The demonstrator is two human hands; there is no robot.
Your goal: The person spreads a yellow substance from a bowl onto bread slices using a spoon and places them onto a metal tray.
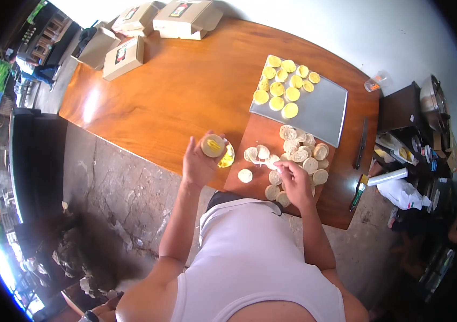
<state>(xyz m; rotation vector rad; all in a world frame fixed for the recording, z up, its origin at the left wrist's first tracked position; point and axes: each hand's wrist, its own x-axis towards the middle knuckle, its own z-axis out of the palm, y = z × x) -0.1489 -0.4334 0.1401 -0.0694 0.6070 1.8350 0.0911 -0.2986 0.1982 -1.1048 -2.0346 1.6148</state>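
My left hand (199,162) holds up a round dough disc (212,145) with yellow filling on it, just above a small bowl of yellow filling (226,158) at the table's near edge. My right hand (294,181) rests on a pile of pale dough discs (298,155) spread over a wooden board (260,134), fingers pinching at one disc. Beyond the board lies a grey metal tray (320,112) with several filled yellow-topped pieces (285,86) in rows.
Brown cardboard boxes (153,27) stand at the far left end of the long wooden table (175,91). A knife (361,144), a brush (358,192) and a plastic cup (376,81) lie at the right end. A cluttered side stand (422,123) is further right.
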